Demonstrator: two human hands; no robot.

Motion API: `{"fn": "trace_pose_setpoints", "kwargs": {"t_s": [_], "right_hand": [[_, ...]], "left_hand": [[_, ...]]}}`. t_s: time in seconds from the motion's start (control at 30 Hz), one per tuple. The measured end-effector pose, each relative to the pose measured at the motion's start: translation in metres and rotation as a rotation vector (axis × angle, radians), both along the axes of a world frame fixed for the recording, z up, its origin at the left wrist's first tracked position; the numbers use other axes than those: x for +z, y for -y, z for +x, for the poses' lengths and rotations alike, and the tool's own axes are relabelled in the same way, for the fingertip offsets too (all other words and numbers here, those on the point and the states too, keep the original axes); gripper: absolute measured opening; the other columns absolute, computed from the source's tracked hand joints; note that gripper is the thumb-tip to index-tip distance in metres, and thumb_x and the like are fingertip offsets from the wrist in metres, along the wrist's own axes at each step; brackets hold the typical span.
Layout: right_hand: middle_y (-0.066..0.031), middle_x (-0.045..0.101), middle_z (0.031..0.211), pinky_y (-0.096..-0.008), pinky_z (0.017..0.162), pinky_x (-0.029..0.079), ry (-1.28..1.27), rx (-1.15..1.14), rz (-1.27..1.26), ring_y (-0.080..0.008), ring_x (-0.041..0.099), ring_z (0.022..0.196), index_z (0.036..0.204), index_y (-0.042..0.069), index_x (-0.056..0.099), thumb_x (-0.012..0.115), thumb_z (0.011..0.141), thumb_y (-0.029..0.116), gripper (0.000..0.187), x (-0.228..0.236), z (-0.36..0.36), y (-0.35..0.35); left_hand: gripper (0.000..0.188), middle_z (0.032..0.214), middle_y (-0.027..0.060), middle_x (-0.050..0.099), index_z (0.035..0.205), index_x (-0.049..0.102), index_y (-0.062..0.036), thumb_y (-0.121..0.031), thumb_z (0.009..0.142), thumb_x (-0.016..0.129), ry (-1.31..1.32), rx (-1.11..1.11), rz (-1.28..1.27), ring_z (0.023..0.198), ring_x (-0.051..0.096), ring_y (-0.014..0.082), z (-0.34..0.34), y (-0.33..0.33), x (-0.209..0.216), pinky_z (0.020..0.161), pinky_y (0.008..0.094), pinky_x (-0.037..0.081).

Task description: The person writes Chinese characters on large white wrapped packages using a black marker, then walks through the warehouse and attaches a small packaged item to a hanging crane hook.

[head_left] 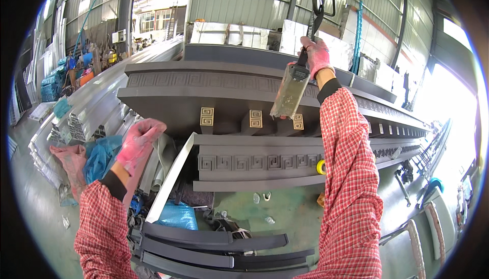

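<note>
My right hand, in a pink-stained glove, is raised at the upper right and closed round a black strap. From that strap hangs a box-shaped device in a worn, cloudy cover, tilted in front of the dark moulding. My left hand, gloved in pink too, is at the left with its fingers curled together; what they hold, if anything, is hidden. Close by its fingertips is the left end of a long dark grey moulding with a key pattern and gold-faced brackets.
A second patterned moulding lies nearer me, beside a white bar. Curved dark strips lie at the bottom. A hoist hook with black slings hangs above my right hand. Silver profiles are stacked at left; a chair stands right.
</note>
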State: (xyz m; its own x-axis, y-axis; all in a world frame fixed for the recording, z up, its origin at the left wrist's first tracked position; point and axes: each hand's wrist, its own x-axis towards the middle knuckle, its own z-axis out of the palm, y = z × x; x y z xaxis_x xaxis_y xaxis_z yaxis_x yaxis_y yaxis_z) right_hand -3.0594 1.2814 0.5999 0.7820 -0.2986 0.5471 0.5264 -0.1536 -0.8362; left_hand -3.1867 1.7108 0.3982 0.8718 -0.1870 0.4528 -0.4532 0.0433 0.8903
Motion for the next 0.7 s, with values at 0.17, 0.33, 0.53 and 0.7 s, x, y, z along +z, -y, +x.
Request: {"fn": "trace_pose_setpoints", "kwargs": {"t_s": [0.17, 0.33, 0.53, 0.7], "right_hand": [[-0.0116, 0.059, 0.094, -0.0301, 0.065, 0.054, -0.024, 0.252, 0.036, -0.0181, 0.059, 0.070, 0.099, -0.002, 0.050, 0.060, 0.083, 0.011, 0.023, 0.007, -0.029, -0.004], [-0.0050, 0.053, 0.077, -0.0271, 0.054, 0.050, -0.098, 0.367, 0.128, -0.0130, 0.052, 0.055, 0.099, 0.001, 0.051, 0.060, 0.085, 0.015, 0.022, 0.019, -0.057, -0.001], [-0.0008, 0.048, 0.067, -0.0196, 0.039, 0.028, -0.054, 0.803, 0.321, -0.0064, 0.033, 0.045, 0.086, 0.006, 0.054, 0.058, 0.087, 0.025, 0.020, 0.012, -0.072, 0.017], [-0.0021, 0.048, 0.065, -0.0203, 0.039, 0.031, -0.034, 1.061, 0.281, -0.0074, 0.038, 0.046, 0.084, 0.005, 0.054, 0.055, 0.088, 0.033, 0.028, 0.010, -0.092, 0.020]], "left_hand": [[0.056, 0.122, 0.0142, 0.049, 0.125, 0.040, 0.0012, -0.018, 0.080, 0.068, 0.013, -0.072, 0.004, 0.093, 0.052, 0.0124, 0.000, 0.094, 0.057, 0.080, 0.0238, 0.042], [0.084, 0.138, 0.0205, 0.031, 0.139, 0.019, -0.0079, -0.024, 0.077, 0.073, -0.031, -0.219, -0.111, 0.129, 0.027, 0.0226, 0.009, 0.198, 0.062, 0.099, 0.0320, 0.032], [0.092, 0.124, 0.0055, 0.043, 0.141, 0.017, -0.0128, -0.067, 0.076, 0.054, -0.539, -0.390, -0.241, 0.118, 0.042, 0.0143, 0.008, 0.254, 0.026, 0.086, 0.0362, 0.044], [0.095, 0.124, 0.0052, 0.051, 0.138, 0.026, -0.0098, -0.074, 0.072, 0.048, -0.454, -0.673, -0.365, 0.108, 0.053, 0.0134, -0.001, 0.275, 0.009, 0.087, 0.0343, 0.047]]}}
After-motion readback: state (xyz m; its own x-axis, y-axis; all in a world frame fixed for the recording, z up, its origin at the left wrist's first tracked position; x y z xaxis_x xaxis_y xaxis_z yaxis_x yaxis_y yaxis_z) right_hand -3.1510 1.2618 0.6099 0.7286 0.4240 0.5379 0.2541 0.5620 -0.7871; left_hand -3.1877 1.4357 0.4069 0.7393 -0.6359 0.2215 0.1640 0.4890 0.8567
